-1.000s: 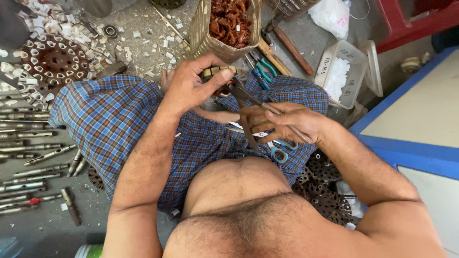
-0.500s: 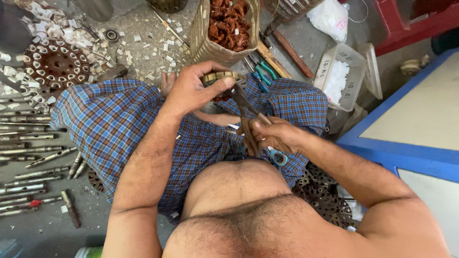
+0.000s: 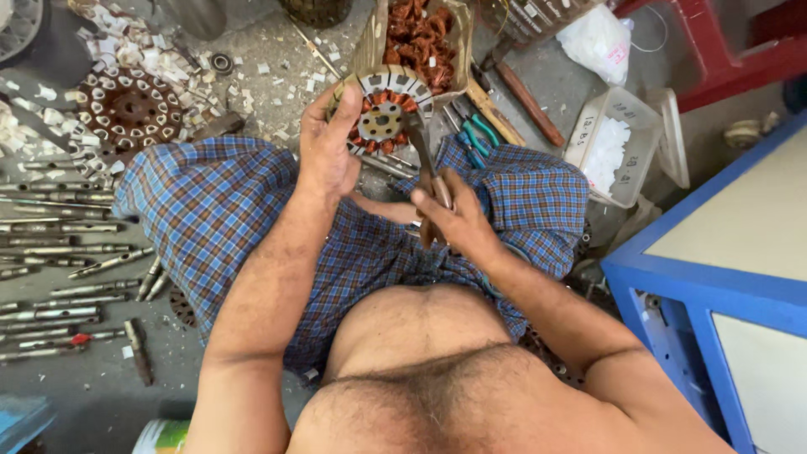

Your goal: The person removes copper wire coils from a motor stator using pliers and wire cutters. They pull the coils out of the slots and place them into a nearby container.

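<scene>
Left hand clenched on motor stator, raised above lap; right hand grasping pliers at copper windings. Best gripped steady, pulling straight, avoiding slips.

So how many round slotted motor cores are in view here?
2. One wound stator is in the left hand, with pliers from the right hand at it; a bare core lies on the floor upper left. Others may be hidden.

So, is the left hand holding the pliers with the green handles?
No, the left hand holds a round metal stator with copper windings; the green-handled pliers lie on the floor.
</scene>
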